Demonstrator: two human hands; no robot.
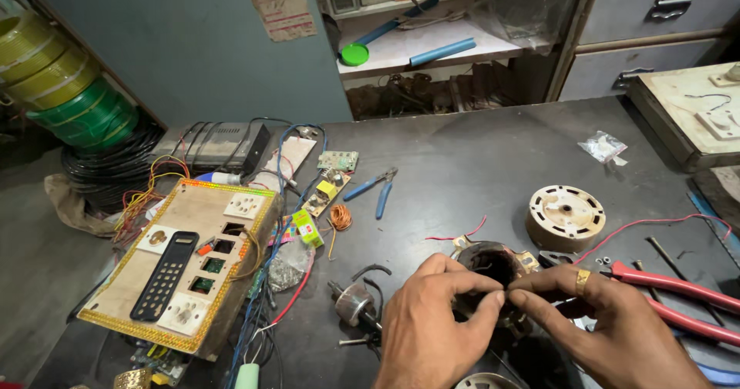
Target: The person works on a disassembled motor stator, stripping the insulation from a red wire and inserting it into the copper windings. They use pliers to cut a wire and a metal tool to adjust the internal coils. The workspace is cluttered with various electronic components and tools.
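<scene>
My left hand (432,319) and my right hand (593,319) meet over a dark round motor stator (493,264) on the black table. Both pinch at its rim with thumb and forefinger, the fingertips touching near the opening. What lies between the fingertips is too small to tell. A gold ring sits on a finger of my right hand. A thin red wire (655,225) runs from the stator towards the right. A small rotor with a shaft (353,304) lies just left of my left hand.
A round cream motor cover (565,216) sits behind the stator. Red-handled pliers (678,300) lie at the right, blue-handled pliers (375,187) further back. A wooden switchboard (189,262) with sockets, wires and circuit boards (327,185) fills the left. Cable coils (69,88) stand far left.
</scene>
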